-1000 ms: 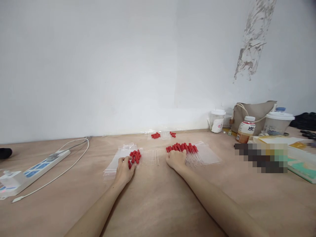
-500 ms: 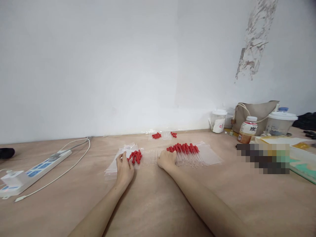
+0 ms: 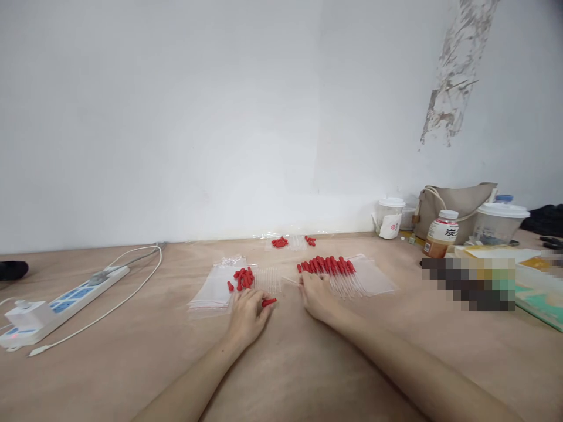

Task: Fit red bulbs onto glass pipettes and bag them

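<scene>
Just in front of the clear tube row point(image 3: 267, 281), the left hand point(image 3: 247, 316) now pinches a red bulb point(image 3: 269, 302); right of the row, the right hand point(image 3: 318, 296) pinches a slender tube point(image 3: 290, 281): both loaded.

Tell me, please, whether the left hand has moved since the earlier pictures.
Yes: the left hand has moved to the right and slightly nearer the person, judged against the stack of plastic bags.
</scene>
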`<state>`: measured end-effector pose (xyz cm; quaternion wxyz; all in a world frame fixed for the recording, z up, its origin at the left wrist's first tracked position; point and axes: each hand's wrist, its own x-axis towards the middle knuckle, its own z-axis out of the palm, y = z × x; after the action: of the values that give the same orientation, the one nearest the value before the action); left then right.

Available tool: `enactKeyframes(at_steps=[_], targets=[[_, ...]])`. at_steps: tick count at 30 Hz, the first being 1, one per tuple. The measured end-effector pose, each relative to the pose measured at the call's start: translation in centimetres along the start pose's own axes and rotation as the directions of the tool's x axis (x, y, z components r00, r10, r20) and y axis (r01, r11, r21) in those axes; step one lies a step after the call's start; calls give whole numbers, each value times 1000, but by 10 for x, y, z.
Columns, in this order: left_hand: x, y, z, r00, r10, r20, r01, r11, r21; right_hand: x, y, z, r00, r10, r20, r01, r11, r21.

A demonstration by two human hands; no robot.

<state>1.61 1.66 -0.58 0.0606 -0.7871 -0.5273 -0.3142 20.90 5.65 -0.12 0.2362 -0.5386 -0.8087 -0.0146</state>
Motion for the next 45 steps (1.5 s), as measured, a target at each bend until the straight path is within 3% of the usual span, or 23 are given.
enactKeyframes(at_steps=[2,5,17,29,35,45], targets=[[0,6,-1,1000,13,22,-13,1000,-16,-15,20,-1,984,-168,-51,173,977,126],[0,11,0,999,36,38,-35,999,-38,-32,39,-2,952,-277,-134,298,936,189],[-1,14,3,987,156,42,-153,986,-67,-41,19,-5,939,-285,-192,327,913,246],[-4,18,6,983,184,30,-176,970,-164,-40,21,-3,943,-311,-117,332,908,254],[-5,20,4,953,285,107,-267,952,-151,-38,22,-7,933,-350,-87,360,913,192],[-3,22,4,926,347,150,-337,937,-92,-45,10,-17,922,-380,-70,383,923,44]])
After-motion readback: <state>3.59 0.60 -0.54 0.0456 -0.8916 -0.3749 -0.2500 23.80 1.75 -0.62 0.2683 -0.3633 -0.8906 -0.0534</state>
